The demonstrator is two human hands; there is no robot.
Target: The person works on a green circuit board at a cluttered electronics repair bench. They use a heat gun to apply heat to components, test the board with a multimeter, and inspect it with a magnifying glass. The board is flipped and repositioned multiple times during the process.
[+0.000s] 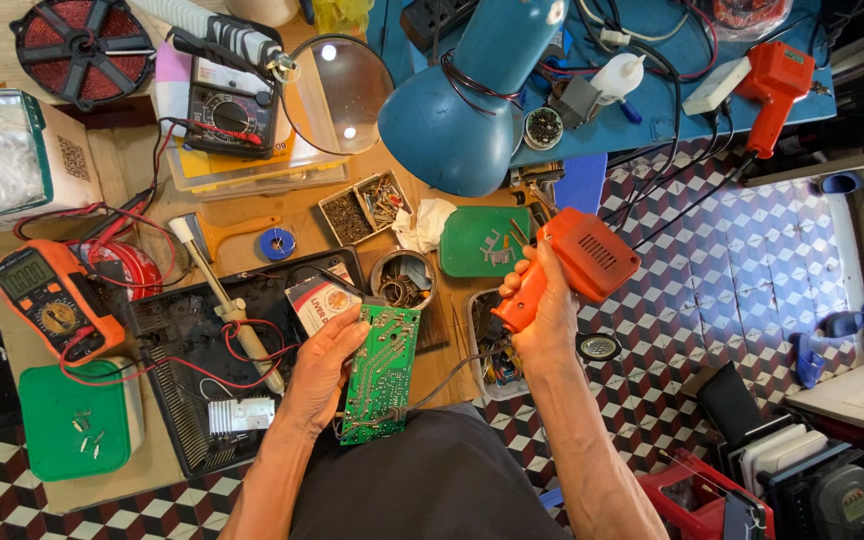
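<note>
The left hand (317, 365) is curled around the long edge of a green circuit board (382, 372); the thumb lies on the front and the fingers wrap behind it; the board stands nearly upright above the person's lap, just at the edge of the counter (132, 470); its long side runs away from the body, tipped a little to the right at the top. The right hand (542, 310) is squeezed tight around the handle of an orange soldering gun (572, 262); the gun sits up and to the right of the board, near it but not touching; its fat body points up and right, away from the board; I cannot see its tip. So the board is in the left hand, and the gun has to cross leftward and a bit down to reach it.

On the counter beside the left hand lies a black tray (192, 380) with a soldering iron (232, 310) and red wires; an orange meter (47, 298) sits further left; a blue lamp (472, 100) hangs over the top; a round tin (402, 280) of bits stands just above the board.
</note>
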